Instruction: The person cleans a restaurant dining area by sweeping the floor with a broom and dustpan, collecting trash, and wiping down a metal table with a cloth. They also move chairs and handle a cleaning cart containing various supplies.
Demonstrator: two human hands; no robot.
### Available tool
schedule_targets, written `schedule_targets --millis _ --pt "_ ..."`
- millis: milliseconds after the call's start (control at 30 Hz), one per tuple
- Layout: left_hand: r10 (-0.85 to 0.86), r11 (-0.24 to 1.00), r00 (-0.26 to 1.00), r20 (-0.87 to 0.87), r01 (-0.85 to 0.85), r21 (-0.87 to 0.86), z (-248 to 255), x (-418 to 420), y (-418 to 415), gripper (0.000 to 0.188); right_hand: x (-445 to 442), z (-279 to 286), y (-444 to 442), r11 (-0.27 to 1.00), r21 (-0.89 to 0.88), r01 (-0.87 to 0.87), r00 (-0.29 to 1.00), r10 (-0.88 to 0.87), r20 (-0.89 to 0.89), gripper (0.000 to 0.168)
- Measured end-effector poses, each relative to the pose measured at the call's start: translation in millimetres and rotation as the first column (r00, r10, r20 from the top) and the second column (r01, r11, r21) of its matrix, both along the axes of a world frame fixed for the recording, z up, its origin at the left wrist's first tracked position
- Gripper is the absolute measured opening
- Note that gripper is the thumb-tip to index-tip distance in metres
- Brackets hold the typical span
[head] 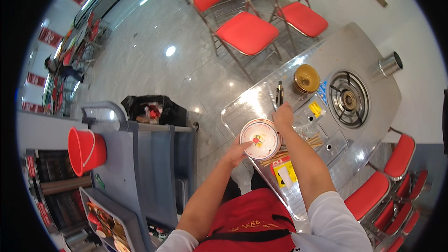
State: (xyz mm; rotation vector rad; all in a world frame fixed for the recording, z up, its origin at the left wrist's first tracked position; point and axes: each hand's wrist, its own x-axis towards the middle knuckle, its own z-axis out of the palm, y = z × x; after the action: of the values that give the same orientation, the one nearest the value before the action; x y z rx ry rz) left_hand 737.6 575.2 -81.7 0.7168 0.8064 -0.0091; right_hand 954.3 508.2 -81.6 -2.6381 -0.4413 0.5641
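My left hand (240, 150) grips the rim of a white bowl with a flower pattern (260, 141), thumb inside it, at the near left corner of the metal table (245, 108). More bowl rims show beneath it. My right hand (284, 116) is closed on black chopsticks (279, 93), just right of the bowl. Farther up the table stands a brown bowl (306, 79), with another rim under it. Below my right forearm lie wooden sticks (276, 158), a yellow packet (285, 173) and clear glasses (307, 131).
A gas burner (349, 99) and a metal cup (390, 64) are at the right. Left stands a grey cart (119, 168) with a red bucket (87, 151), a grey bin (105, 213) and a black bag (171, 112). Red chairs (247, 33) surround the table. A person (63, 70) is far off.
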Motion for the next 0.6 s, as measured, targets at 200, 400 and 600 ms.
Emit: schedule_targets --millis 200,400,600 --pt "0.144 0.987 0.983 0.113 -0.135 -0.087 -39 -10 -2 0.065 9 -38 17 0.991 0.087 -0.103 0.993 0.108 -0.046 0.032" --pt "0.055 0.986 0.995 0.084 -0.041 -0.162 -29 -12 -6 0.082 21 -45 6 0.973 -0.164 -0.163 0.982 0.177 0.071 0.034" --pt "0.237 0.958 0.96 0.149 -0.206 -0.201 0 -61 -11 0.077 24 -75 7 0.981 -0.181 -0.066 0.992 0.084 0.094 0.049"
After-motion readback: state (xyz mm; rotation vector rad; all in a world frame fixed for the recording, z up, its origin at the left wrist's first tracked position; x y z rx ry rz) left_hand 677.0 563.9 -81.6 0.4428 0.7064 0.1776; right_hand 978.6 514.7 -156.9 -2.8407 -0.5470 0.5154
